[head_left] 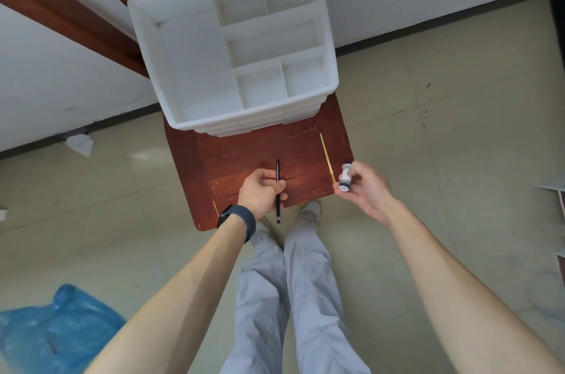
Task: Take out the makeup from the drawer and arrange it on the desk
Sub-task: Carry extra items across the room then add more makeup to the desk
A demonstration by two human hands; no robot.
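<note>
1. Left hand (pixel 263 190) is curled round a black pencil (pixel 278 167), gripping it about mid-length. One end points away from the person and the other sticks out past the near edge of the desk (pixel 244 153).
2. Right hand (pixel 367 187) pinches a small white bottle (pixel 345 178) with a dark band. The bottle is tilted over the desk's near right corner. Cannot tell whether it touches the wood.
3. 1 thin gold stick (pixel 327 158) lies on the desk between the 2 hands, its long axis running near to far.
4. White organizer (pixel 175 123) with a divided top sits at the far end, drawer fronts (pixel 260 129) stacked beneath it.
5. Key relation: the pencil's long axis runs nearly parallel to the gold stick, to its left and apart from it. Judgement: laying it down needs lowering only, no turn. The right hand is nearer the corner spot for the bottle.
6. Risk, as judged: that corner is close to the edge, so the bottle is safer stood upright.
</note>
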